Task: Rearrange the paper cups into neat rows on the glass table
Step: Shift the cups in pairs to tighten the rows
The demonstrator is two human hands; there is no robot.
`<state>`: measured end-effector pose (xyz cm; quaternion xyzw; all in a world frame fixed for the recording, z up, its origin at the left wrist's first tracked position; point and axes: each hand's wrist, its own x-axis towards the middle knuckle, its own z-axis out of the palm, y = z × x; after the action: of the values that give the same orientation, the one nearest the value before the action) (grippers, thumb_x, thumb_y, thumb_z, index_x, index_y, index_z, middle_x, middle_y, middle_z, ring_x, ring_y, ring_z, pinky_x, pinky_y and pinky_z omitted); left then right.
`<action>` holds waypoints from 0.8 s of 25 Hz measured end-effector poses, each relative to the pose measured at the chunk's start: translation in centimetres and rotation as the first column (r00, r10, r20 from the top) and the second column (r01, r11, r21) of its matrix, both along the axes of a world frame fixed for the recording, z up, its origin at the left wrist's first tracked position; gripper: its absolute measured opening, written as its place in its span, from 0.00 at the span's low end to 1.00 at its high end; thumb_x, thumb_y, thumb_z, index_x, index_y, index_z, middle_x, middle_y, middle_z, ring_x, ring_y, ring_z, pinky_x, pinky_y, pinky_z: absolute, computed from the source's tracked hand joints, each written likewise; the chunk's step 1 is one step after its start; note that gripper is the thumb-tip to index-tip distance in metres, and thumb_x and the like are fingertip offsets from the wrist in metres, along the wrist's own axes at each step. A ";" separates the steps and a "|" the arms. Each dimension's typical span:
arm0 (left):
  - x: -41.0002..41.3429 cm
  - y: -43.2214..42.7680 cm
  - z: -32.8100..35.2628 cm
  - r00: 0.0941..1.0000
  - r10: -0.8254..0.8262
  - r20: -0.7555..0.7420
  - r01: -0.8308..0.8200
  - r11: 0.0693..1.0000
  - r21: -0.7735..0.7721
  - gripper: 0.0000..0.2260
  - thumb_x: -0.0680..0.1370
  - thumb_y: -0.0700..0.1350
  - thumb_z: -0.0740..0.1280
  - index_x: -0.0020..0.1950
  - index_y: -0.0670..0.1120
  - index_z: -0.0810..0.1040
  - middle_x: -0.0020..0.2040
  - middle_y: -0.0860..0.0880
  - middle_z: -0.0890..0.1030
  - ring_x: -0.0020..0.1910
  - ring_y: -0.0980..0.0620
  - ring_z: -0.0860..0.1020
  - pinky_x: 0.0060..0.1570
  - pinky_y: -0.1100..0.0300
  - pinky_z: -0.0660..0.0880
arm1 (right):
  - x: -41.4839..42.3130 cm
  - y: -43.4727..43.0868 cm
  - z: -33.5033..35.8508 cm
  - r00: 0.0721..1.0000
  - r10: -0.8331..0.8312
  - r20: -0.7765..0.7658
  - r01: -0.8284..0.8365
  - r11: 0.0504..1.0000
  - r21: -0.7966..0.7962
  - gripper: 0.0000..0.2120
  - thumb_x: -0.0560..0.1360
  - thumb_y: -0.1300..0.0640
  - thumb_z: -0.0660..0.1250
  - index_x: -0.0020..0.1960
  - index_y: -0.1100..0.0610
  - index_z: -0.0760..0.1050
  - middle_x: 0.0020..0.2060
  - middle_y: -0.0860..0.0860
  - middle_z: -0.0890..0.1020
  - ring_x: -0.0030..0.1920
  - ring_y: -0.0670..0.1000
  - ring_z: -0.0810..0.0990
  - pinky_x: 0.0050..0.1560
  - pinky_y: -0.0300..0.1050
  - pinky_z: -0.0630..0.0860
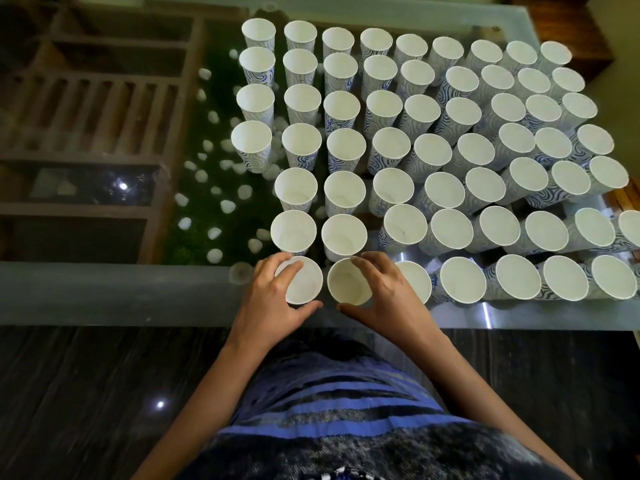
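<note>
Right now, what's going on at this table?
A person stands at the near edge of the glass table. The left hand grips the end paper cup of the nearest row; the right hand grips the neighbouring cup. The other cups stand upright in rows, looser on the left and crowded on the right.

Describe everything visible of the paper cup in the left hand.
The paper cup is white and empty inside, thin-rimmed; its outer wall is hidden. It is upright at the front edge of the glass table, leftmost in the nearest row. The left hand grips its left and near rim. The neighbouring cup, in the right hand, stands close beside it.
</note>
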<state>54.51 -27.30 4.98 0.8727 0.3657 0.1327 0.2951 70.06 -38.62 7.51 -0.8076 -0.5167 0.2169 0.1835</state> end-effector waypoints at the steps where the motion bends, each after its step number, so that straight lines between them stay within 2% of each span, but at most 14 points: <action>1: 0.0 0.1 0.0 1.000 0.006 0.001 -0.006 1.000 -0.004 0.29 0.59 0.47 0.80 0.57 0.40 0.78 0.57 0.41 0.76 0.55 0.40 0.74 0.54 0.49 0.73 | -0.1 0.1 -0.1 1.000 0.003 0.004 -0.003 1.000 -0.001 0.34 0.65 0.53 0.76 0.66 0.62 0.69 0.63 0.59 0.71 0.61 0.58 0.71 0.60 0.49 0.70; 10: -0.7 0.7 0.0 1.000 -0.005 -0.025 0.005 1.000 0.000 0.27 0.60 0.45 0.79 0.57 0.40 0.78 0.57 0.42 0.77 0.55 0.42 0.74 0.56 0.60 0.65 | -0.4 0.1 -0.9 1.000 -0.014 0.014 0.014 1.000 0.007 0.33 0.67 0.53 0.74 0.67 0.61 0.68 0.64 0.58 0.71 0.62 0.57 0.71 0.60 0.46 0.69; 20: -0.6 1.1 -0.2 1.000 -0.013 -0.012 0.013 1.000 -0.021 0.27 0.62 0.46 0.77 0.58 0.42 0.77 0.58 0.43 0.76 0.55 0.44 0.75 0.53 0.57 0.70 | -0.7 0.3 -1.0 1.000 -0.025 0.010 0.024 0.999 0.035 0.33 0.66 0.54 0.75 0.67 0.62 0.68 0.63 0.59 0.72 0.61 0.58 0.72 0.60 0.48 0.70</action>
<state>53.94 -26.24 4.80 0.8727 0.3632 0.1217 0.3028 69.40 -38.37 6.51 -0.8116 -0.5114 0.2014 0.1977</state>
